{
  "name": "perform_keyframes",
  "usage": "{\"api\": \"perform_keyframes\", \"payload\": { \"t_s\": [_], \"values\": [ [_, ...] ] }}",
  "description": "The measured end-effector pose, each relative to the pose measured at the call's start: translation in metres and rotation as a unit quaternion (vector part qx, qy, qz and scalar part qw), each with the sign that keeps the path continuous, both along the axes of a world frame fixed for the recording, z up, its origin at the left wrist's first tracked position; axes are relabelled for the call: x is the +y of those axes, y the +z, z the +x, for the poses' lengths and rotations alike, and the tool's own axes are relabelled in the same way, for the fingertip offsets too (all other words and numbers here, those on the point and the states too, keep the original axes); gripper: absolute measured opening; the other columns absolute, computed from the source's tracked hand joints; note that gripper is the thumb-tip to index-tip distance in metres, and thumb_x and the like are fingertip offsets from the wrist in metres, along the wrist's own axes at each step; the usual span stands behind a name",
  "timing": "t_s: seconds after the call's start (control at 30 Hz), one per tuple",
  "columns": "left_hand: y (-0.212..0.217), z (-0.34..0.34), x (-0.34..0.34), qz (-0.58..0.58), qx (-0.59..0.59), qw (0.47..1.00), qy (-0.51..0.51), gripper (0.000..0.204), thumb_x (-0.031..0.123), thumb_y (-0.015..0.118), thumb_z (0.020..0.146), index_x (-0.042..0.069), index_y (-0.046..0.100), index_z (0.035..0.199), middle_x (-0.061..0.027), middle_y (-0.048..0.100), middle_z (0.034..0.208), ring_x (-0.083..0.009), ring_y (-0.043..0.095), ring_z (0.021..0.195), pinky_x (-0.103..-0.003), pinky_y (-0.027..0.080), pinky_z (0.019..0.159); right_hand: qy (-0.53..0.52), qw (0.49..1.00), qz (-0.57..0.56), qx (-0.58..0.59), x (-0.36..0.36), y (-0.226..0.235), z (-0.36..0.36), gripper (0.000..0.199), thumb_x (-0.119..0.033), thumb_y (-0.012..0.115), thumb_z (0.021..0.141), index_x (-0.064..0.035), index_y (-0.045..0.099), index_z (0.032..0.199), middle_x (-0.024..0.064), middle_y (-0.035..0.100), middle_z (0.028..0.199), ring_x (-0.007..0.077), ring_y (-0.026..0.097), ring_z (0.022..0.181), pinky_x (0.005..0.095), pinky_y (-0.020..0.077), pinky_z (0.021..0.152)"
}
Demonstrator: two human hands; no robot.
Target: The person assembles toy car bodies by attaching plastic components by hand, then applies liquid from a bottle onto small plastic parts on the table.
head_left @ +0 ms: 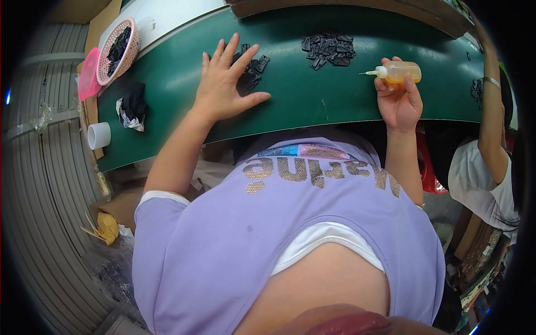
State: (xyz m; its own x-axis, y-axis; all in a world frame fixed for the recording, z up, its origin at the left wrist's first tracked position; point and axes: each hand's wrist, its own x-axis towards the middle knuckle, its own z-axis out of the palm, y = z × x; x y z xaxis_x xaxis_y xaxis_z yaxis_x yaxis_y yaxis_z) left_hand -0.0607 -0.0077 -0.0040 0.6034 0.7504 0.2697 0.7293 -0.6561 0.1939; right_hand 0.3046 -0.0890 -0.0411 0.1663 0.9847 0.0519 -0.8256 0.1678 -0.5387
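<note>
My left hand (228,84) is spread open above the green table, partly covering a small group of black parts (258,67). Its fingers are apart and hold nothing that shows. In my right hand (399,100) lies a clear squeeze bottle (406,72) with yellow-orange liquid, tipped on its side. The bottle's white cap and thin needle tip point left. Between my hands, farther back on the table, sits a larger pile of flat black parts (329,49).
At the left, a pink basket (133,50) holds black pieces beside a bright pink lid or dish (88,75). A black-and-white cloth (133,106) and a white cup (99,135) stand near the table's left end. Another person's arm (491,111) is at the right, near more black parts (476,92).
</note>
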Motion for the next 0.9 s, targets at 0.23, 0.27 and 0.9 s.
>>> {"api": "perform_keyframes", "payload": {
  "t_s": [0.23, 0.27, 0.9],
  "values": [
    [-0.003, 0.018, 0.006, 0.001, 0.021, 0.995, -0.095, 0.041, 0.036, 0.063, 0.089, 0.021, 0.062, 0.127, -0.0129, 0.047, 0.142, -0.0365, 0.04, 0.134, -0.052, 0.027, 0.112, -0.014, 1.0, 0.0, 0.005, -0.005, 0.002, -0.003, 0.037, -0.017, 0.056, 0.094, 0.0, 0.047, 0.126, 0.019, 0.053, 0.124, 0.0301, 0.052, 0.115, 0.039, 0.0502, 0.08],
    [-0.004, 0.019, 0.005, 0.001, 0.02, 0.995, -0.098, 0.041, 0.036, 0.063, 0.089, 0.021, 0.062, 0.127, -0.0129, 0.047, 0.142, -0.0365, 0.04, 0.134, -0.052, 0.027, 0.112, -0.012, 1.0, 0.006, 0.01, -0.006, 0.002, -0.002, 0.038, -0.017, 0.057, 0.093, 0.0003, 0.048, 0.126, 0.02, 0.054, 0.123, 0.0295, 0.053, 0.112, 0.0384, 0.0498, 0.08],
    [-0.01, 0.181, -0.033, -0.031, -0.089, 0.94, -0.327, 0.036, 0.031, 0.068, 0.085, 0.012, 0.065, 0.115, -0.0125, 0.057, 0.129, -0.0344, 0.049, 0.125, -0.049, 0.039, 0.105, -0.115, 0.993, -0.034, 0.0, -0.072, 0.008, 0.05, 0.039, -0.017, 0.055, 0.093, 0.0019, 0.048, 0.127, 0.023, 0.055, 0.122, 0.0211, 0.053, 0.088, 0.0348, 0.0441, 0.075]
  ]
}}
